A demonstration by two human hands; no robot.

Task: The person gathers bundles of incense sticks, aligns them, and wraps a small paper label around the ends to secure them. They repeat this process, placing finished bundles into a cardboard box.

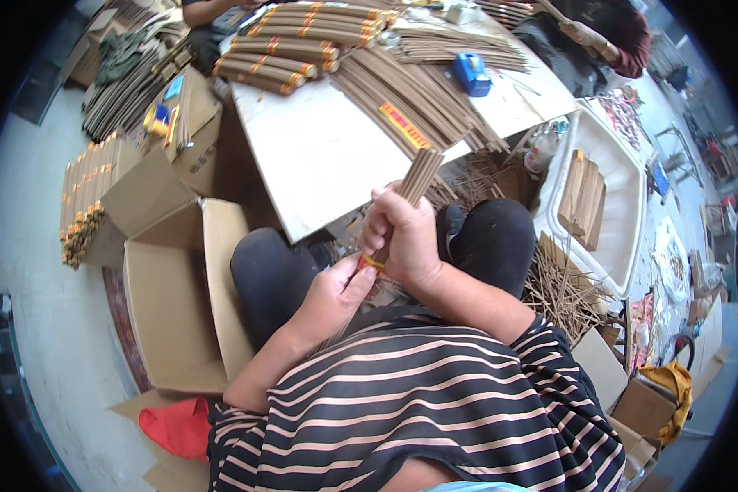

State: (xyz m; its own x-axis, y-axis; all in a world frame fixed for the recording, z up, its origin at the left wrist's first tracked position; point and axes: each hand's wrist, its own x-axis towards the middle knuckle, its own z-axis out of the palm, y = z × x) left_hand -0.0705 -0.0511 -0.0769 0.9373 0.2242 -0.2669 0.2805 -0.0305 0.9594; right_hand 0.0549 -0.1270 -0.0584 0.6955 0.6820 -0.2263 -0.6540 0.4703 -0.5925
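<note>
Over my lap I hold a bundle of thin brown incense sticks (pixel 419 176), slanting with its upper end toward the table. My right hand (pixel 413 238) is closed round the bundle's middle. Lower down, my left hand (pixel 334 293) is closed, with thumb and fingers pressing a red and yellow paper band (pixel 371 263) against the sticks. The bundle's lower part is mostly hidden by my left hand and forearm. Just beyond the bundle's tip, a flat red and yellow label strip (pixel 403 125) lies on loose sticks (pixel 402 86) at the table edge.
Banded bundles (pixel 279 61) are stacked on the white table (pixel 303 156) near a blue tape dispenser (pixel 471 74). An open cardboard box (pixel 168 303) stands at my left, a white tub (pixel 623 238) with sticks at my right. Two people (pixel 586 41) sit across the table.
</note>
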